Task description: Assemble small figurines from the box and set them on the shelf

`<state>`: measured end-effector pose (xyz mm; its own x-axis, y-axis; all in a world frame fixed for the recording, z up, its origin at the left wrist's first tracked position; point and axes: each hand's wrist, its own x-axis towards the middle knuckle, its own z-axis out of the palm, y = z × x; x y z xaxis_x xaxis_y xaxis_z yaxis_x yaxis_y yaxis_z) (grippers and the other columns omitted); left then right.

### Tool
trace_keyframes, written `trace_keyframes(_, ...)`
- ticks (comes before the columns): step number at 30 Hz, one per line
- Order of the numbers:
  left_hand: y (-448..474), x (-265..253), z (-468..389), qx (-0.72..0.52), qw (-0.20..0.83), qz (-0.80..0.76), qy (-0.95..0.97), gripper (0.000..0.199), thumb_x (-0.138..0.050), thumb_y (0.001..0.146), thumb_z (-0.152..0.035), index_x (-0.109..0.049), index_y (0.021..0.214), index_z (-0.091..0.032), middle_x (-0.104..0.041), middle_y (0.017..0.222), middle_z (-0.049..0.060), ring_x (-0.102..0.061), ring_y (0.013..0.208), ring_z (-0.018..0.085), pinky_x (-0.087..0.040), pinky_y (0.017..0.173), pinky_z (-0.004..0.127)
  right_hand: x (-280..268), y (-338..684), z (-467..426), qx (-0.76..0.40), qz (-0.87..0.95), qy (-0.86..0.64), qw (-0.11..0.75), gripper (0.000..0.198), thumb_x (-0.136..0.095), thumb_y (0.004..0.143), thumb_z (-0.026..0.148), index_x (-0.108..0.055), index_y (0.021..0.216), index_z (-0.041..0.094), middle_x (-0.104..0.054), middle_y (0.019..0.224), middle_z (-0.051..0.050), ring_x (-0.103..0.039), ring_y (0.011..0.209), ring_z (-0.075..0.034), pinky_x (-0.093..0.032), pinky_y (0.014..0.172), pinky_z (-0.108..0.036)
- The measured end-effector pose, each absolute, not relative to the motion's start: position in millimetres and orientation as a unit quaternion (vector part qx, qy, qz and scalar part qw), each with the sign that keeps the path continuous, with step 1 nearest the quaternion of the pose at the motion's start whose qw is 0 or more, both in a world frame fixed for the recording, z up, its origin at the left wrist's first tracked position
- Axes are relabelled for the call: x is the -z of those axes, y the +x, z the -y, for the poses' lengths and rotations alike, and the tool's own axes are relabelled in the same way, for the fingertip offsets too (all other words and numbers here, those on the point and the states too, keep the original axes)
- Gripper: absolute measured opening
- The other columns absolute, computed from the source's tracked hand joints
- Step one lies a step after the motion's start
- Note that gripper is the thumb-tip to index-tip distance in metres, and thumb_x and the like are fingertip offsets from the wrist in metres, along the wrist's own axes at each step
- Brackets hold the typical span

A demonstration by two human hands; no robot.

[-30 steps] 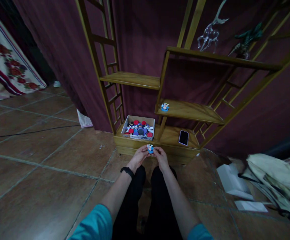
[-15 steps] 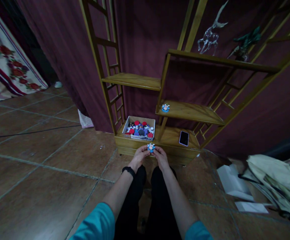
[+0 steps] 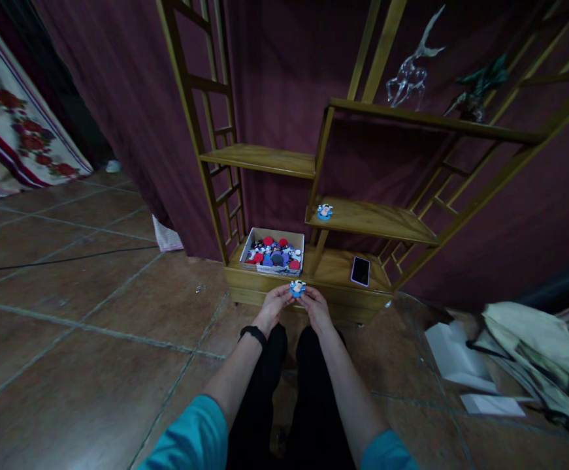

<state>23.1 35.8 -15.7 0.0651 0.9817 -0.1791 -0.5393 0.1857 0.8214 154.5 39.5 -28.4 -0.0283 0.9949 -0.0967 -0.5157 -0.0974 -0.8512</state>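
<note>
Between my two hands is a small toy figurine (image 3: 297,288), blue and white with a pale middle and a blue base. My left hand (image 3: 275,305) grips its left side with the fingertips. On the other side, my right hand (image 3: 316,307) pinches it the same way. A similar figurine (image 3: 324,211) stands on the left end of the middle-right shelf (image 3: 377,220). Just beyond my hands, an open cardboard box (image 3: 279,269) on the low shelf holds many small figures and round pieces in red, purple, white and dark colours.
A phone (image 3: 360,271) lies on the low shelf to the right. A clear glass deer (image 3: 408,77) and a dark green ornament (image 3: 480,88) stand on the upper-right shelf. White boxes (image 3: 455,359) and a pale cloth bag (image 3: 534,339) are on the floor at right.
The figurine in my hands has turned or tilted very slightly. My hands stay in nearly the same place, and the shelf and box are unchanged.
</note>
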Motion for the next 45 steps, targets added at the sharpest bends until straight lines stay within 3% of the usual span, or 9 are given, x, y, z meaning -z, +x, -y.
trace_keyframes(17,23.7,10.8,-33.6,-0.583,0.671,-0.388,0.243,0.036,-0.079,0.057,-0.011,-0.07,0.092,-0.012,-0.071,0.086,0.008,-0.065,0.073,0.012,-0.049,0.076,0.025,28.3,155.3,-41.3,-0.646,0.305,-0.387,0.583,0.037,-0.08,0.055,0.024,-0.068,0.09,0.018,-0.071,0.093,-0.005,-0.066,0.089,-0.021,-0.053,0.086,-0.038)
trace_keyframes(45,22.4,16.3,-37.4,-0.567,0.681,-0.386,0.254,0.038,-0.081,0.055,-0.012,-0.071,0.092,-0.01,-0.072,0.086,0.01,-0.066,0.075,0.013,-0.051,0.074,0.023,28.2,158.9,-41.2,-0.651,0.302,-0.386,0.58,0.035,-0.081,0.054,0.024,-0.071,0.087,0.019,-0.072,0.088,-0.004,-0.068,0.083,-0.018,-0.054,0.084,-0.034)
